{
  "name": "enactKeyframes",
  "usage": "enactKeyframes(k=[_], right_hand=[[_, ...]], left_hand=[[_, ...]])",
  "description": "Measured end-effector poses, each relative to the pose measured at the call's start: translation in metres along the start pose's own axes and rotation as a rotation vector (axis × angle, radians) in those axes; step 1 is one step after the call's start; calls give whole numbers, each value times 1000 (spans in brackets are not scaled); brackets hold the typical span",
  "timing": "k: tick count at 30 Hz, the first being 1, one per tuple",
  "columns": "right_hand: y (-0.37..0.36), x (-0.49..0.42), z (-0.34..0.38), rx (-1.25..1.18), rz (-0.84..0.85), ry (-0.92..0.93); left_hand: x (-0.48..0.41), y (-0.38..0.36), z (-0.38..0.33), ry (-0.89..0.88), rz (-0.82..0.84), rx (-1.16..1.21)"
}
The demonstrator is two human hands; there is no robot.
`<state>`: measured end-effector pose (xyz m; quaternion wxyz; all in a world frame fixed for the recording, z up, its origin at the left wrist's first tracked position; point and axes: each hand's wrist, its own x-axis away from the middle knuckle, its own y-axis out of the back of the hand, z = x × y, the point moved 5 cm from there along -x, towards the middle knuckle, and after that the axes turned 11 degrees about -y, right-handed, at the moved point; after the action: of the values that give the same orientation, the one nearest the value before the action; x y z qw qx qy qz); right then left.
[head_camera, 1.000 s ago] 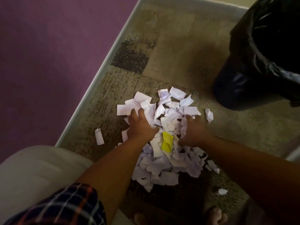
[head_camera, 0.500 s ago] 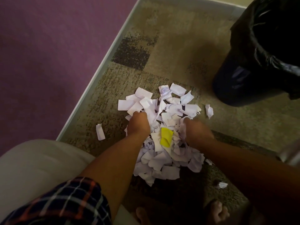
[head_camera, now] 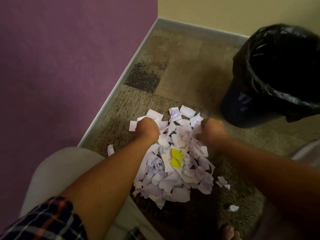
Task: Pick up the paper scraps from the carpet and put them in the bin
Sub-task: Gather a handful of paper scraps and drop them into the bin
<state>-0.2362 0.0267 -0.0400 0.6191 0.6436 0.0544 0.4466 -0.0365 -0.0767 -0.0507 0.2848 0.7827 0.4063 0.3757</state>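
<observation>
Two hands work at one heap of paper scraps [head_camera: 173,179] that lies on the carpet [head_camera: 181,75] directly in front of the crouching person. Left hand [head_camera: 147,129]: closed into a fist at the far-left edge of the heap, fingers curled under and buried in the scraps, gripping a bunch of them. Right hand [head_camera: 210,130]: also a fist, at the far-right edge of the heap, fingers curled round a clump of white scraps that sticks out on its inner side. Both forearms reach forward over the heap, which spreads between and below them. One yellow scrap [head_camera: 176,159] lies on top, near the middle, between the two wrists. Three stray scraps lie apart from the heap: one [head_camera: 110,149] to the left beside the knee [head_camera: 57,170], a small cluster [head_camera: 223,181] at the right edge, and one [head_camera: 232,208] further to the near right. The bin [head_camera: 242,104] stands on the carpet beyond and to the right of the right hand, close to the heap but not touching it; a black liner [head_camera: 270,94] is folded over its rim. A purple wall [head_camera: 69,66] runs along the left side and a cream wall [head_camera: 225,11] lies behind. A plaid sleeve [head_camera: 43,220] covers the left upper arm.
</observation>
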Motion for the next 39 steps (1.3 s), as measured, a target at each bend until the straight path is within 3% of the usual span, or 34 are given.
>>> enactKeyframes(k=[8,14,22,30,34,39], right_hand=[[99,29,9,-270,-182,122],[194,52,-25,-422,-413,171],[301,49,-110,-441,-618,58],[317,18,-159,-501,-583,-49],[305,2,-164,-457,-465,-9],[289,-9,-172,-532,-393,-19]], left_hand=[[4,51,-93,-177,-168,264],[-9,77,-186,-336,-222,403],[-22,53,-318,-384,-123,554],[-29,0,-386,-309,0,740],[-28,-9,-400,-367,154,747],[-27,-12,-390,-488,215,625]])
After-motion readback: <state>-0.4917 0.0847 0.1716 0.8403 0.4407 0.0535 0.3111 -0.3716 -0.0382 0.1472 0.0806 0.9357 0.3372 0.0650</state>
